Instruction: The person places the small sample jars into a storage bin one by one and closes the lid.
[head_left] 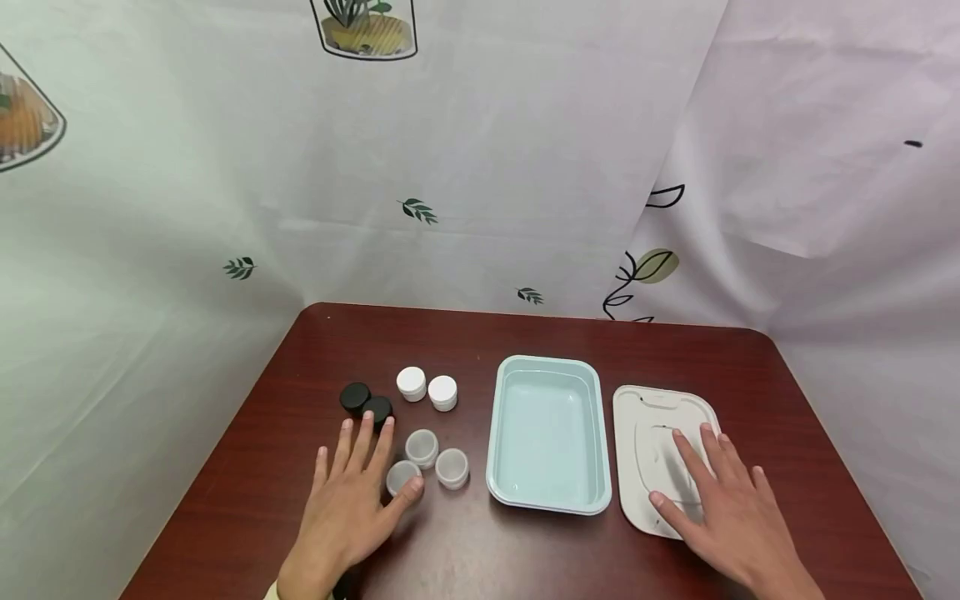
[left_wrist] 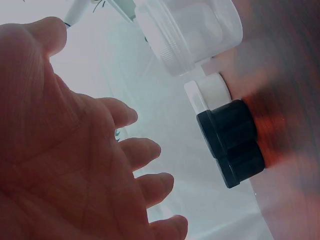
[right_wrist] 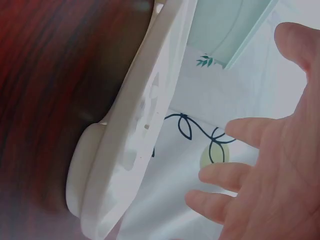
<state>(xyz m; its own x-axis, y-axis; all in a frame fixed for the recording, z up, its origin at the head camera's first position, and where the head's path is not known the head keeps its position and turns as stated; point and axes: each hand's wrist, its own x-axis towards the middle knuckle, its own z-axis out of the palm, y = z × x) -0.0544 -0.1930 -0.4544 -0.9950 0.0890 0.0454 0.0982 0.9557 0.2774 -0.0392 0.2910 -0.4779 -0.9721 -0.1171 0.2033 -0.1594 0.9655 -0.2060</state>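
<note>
My left hand point(head_left: 348, 504) hovers with spread fingers beside several small jars, holding nothing. Two black jars point(left_wrist: 235, 142) stand side by side past its fingertips. Near the thumb is a group of three translucent jars point(head_left: 452, 469); one of them is partly hidden by the thumb. Two white jars point(head_left: 412, 383) are farther back. Over a white flat lid or board point(head_left: 637, 483) with dark marks, my right hand point(head_left: 738, 517) is held with its fingers spread; in the right wrist view a gap shows between hand and lid. A pale blue rectangular tray point(head_left: 549, 433) lies between the hands.
Everything stands on a dark red-brown wooden table point(head_left: 420, 550) with rounded back corners. A pale cloth point(head_left: 480, 150) printed with leaves and plants hangs behind the table and along both sides.
</note>
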